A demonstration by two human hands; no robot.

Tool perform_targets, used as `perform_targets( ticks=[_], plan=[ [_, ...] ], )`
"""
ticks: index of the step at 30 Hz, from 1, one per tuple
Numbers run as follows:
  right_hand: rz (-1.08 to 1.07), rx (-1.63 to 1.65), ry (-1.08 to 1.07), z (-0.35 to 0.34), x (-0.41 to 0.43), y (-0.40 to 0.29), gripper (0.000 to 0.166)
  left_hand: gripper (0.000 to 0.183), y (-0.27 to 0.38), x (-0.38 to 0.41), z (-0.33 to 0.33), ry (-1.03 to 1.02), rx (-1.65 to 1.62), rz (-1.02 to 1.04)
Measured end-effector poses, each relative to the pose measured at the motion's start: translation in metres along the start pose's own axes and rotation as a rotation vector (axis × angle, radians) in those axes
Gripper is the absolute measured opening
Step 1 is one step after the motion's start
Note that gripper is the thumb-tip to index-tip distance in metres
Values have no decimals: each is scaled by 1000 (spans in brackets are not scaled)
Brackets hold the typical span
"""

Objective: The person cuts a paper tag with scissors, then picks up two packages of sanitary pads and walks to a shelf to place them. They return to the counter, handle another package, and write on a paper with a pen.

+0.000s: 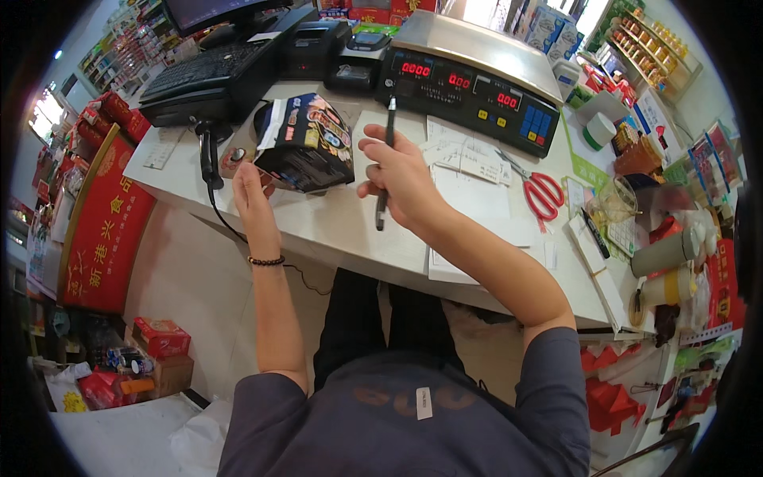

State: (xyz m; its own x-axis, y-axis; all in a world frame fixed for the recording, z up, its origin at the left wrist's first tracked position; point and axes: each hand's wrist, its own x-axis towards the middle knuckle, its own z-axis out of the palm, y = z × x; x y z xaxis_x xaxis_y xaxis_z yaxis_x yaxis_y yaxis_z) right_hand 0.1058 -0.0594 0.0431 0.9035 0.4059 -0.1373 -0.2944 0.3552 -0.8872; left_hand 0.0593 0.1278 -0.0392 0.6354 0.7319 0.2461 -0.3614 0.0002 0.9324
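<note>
A black instant-food package (313,158) with colourful print tilts above the counter (325,220). My left hand (255,194), a beaded bracelet at its wrist, holds the package by its lower left corner. In my right hand (400,179) is a black pen (390,122), gripped among the fingers with its silver end up. This hand hovers just right of the package, apart from it. Beyond both hands stands a price-computing scale (465,89) with lit red digits. Papers (468,158) and red-handled scissors (542,194) lie to the right of my right hand.
A handheld barcode scanner (208,155) stands at the counter's left, its cord hanging over the front edge. Behind it are a keyboard (197,68) and a receipt printer (313,47). Cups (664,253), a marker (595,232) and a calculator (623,235) crowd the right end.
</note>
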Motion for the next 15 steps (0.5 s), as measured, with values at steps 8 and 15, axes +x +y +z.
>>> perform_targets(
  ticks=[8, 15],
  plan=[
    [130, -114, -47, 30, 23, 7, 23, 57, 3, 10, 9, -357, -238, -64],
    [176, 33, -132, 10, 4, 7, 28, 50, 29, 7, 25, -507, -127, 263]
  ],
)
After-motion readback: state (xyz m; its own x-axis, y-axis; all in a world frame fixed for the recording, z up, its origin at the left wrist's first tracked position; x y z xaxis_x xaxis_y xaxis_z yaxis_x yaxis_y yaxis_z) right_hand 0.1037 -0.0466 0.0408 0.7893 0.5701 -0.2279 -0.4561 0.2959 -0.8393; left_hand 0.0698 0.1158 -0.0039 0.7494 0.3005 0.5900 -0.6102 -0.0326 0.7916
